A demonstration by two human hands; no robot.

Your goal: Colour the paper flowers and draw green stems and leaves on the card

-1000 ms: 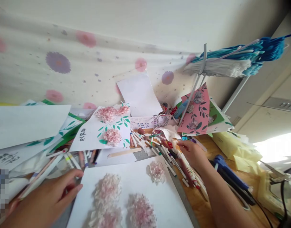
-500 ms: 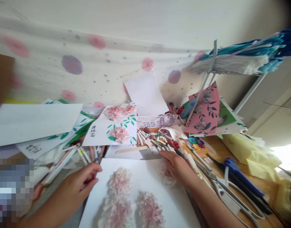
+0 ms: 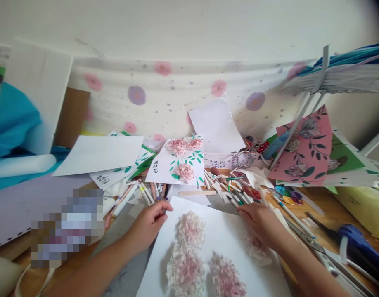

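A white sheet (image 3: 226,235) lies in front of me with three pink paper flowers (image 3: 189,229) glued on it and a fourth under my right wrist. My left hand (image 3: 149,222) pinches the sheet's upper left edge, fingers closed on the paper. My right hand (image 3: 259,218) lies at the sheet's upper right edge, fingers curled down beside a heap of marker pens (image 3: 229,189); what it holds, if anything, is hidden.
A finished flower card (image 3: 177,167) and a wooden stick (image 3: 197,192) lie behind the sheet. Scissors (image 3: 310,243) and a blue tool (image 3: 359,247) are at right. Pink floral paper (image 3: 307,152), loose white sheets (image 3: 99,152) and more pens (image 3: 146,192) crowd the table.
The view has swung left. My right hand left the pen heap and came onto the sheet's upper right edge; my left hand stayed gripping the sheet's left edge.
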